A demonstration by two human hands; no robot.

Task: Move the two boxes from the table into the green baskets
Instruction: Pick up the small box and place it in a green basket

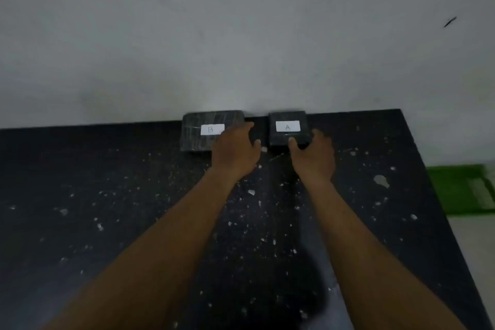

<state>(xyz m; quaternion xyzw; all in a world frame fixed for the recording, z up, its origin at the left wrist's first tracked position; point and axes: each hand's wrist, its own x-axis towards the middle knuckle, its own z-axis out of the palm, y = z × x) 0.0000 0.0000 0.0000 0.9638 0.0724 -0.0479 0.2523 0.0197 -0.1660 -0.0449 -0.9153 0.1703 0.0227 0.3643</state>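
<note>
Two dark boxes stand side by side at the far edge of the black speckled table (107,209), against the wall. Box B (198,128) is on the left with a white label, box A (288,122) on the right with its own white label. My left hand (235,153) lies over the near right corner of box B, fingers curled on it. Around the near right corner of box A sits my right hand (312,155), thumb on the front face. Both boxes rest on the table. A green basket (460,190) shows on the floor past the table's right edge.
A plain grey wall rises directly behind the boxes. The table's right edge runs diagonally toward the lower right, with pale floor beyond it beside the basket. White flecks cover the tabletop.
</note>
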